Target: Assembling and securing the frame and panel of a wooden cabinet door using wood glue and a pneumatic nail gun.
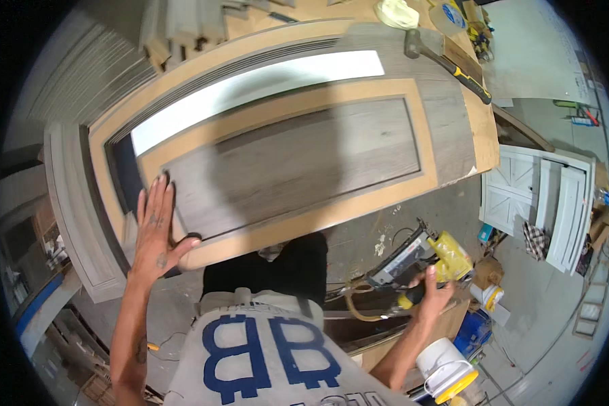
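My left hand [157, 233] lies flat, fingers stretched out, on the left lower corner of a framed panel [298, 166]. The panel has a grey wood-grain middle and a tan border [358, 194]. It rests on a larger grey board [446, 145] on the workbench. Off the bench's near edge at the lower right, my right hand [434, 298] is closed round the grip of a yellow air nail gun [453, 256]. The gun's grey magazine [402, 260] points left, and a tan air hose [355, 308] hangs from it, apart from the panel.
A hammer [474, 82] with a black and yellow handle lies at the bench's far right. Wood strips [189, 30] are stacked at the far left. White panelled doors [514, 179] lean at the right. A white bucket [443, 362] stands near my right forearm.
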A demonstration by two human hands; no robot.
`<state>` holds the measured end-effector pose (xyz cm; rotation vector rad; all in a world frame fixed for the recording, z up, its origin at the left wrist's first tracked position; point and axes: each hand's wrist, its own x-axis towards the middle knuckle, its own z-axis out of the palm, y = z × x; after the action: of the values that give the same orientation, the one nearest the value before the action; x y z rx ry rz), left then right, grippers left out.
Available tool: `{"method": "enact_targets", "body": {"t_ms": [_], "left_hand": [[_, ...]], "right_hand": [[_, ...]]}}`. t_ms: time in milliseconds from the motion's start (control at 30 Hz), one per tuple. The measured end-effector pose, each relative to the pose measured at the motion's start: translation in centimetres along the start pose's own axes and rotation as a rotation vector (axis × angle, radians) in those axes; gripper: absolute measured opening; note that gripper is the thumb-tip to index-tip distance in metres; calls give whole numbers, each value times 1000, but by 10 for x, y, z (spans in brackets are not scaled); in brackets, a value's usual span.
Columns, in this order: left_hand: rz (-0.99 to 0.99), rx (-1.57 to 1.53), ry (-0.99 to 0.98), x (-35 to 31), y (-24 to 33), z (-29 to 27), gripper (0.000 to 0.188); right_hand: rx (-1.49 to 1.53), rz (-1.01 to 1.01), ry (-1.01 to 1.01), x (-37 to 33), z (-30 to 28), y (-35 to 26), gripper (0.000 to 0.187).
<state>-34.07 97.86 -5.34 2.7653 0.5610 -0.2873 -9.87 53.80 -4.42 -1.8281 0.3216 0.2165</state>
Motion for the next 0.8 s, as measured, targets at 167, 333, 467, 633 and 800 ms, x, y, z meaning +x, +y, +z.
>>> {"method": "enact_targets", "body": {"t_ms": [167,333,467,633,800], "left_hand": [[165,-10,-69,7,-25,13,130],[163,-77,-16,-11,-45,16,129],[181,49,11,-12,-56,22,142],[221,65,79,-13,-56,24,136],[237,45,125,-8,-43,25,133]], "right_hand": [[320,159,-79,-122,41,20,17],[352,228,-130,-212,93,37,15],[473,270,-225,-255,128,65,11],[551,340,-204,-286,160,84,10],[541,330,-238,-279,146,107,11]]}}
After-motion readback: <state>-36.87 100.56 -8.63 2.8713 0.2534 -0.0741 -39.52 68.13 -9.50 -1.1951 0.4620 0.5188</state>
